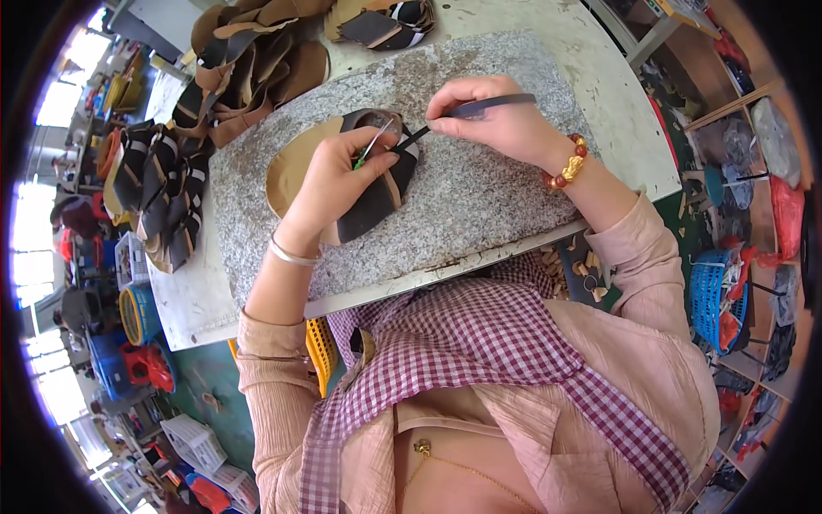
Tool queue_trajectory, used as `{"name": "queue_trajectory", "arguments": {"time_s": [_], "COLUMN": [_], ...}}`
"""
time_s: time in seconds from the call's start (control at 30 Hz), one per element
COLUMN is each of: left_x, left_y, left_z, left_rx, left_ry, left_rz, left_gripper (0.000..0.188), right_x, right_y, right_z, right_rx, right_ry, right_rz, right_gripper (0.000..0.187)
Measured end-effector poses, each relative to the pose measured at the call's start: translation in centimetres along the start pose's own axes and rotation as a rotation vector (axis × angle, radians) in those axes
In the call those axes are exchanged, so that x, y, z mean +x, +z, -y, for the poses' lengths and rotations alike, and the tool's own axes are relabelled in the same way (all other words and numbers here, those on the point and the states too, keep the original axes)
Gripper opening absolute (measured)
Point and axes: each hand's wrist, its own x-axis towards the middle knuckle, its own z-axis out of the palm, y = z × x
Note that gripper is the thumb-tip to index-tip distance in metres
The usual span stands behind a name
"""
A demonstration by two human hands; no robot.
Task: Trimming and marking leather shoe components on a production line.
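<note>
My left hand [334, 176] is closed around a slim metal tool [379, 137] with a bit of green at its handle, which looks like thread snips. Its thumb and fingertips meet close to the end of a narrow black strip [492, 104]. My right hand [492, 124] pinches that strip between thumb and fingers, and its free end sticks out to the right. Beneath my left hand lies a shoe piece with a tan sole part [295, 167] and a black upper [370, 210]. The left palm side is hidden.
A speckled stone slab [479, 206] rests on the white table [629, 141]. Brown shoe pieces [248, 77] are heaped at the back left, black ones [158, 188] at the left, and a few more [385, 24] behind the slab. A blue basket [717, 295] stands by the right shelves.
</note>
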Motion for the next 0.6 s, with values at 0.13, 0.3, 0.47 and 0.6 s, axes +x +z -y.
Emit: {"name": "queue_trajectory", "arguments": {"time_s": [0.13,0.3,0.47,0.6], "left_x": [-0.6,-0.7,-0.5,-0.2], "left_y": [-0.3,-1.3,-1.4,-1.4], "left_z": [0.1,0.4,-0.1,-1.6], "left_rx": [-0.111,-0.242,-0.38,-0.395], "left_ry": [-0.075,-0.14,-0.084,-0.159], "left_rz": [0.06,0.16,0.158,0.149], "left_gripper": [0.033,0.035,0.033,0.018], "right_x": [-0.1,0.0,-0.5,-0.6], "right_y": [0.1,1.2,1.6,2.5], "right_z": [-0.6,-0.3,1.4,2.1], "right_rx": [-0.151,-0.204,-0.141,-0.132], "right_ry": [-0.096,-0.16,-0.051,-0.013], "right_rz": [0.009,-0.051,-0.081,-0.064], "right_gripper": [0.01,0.009,0.009,0.009]}}
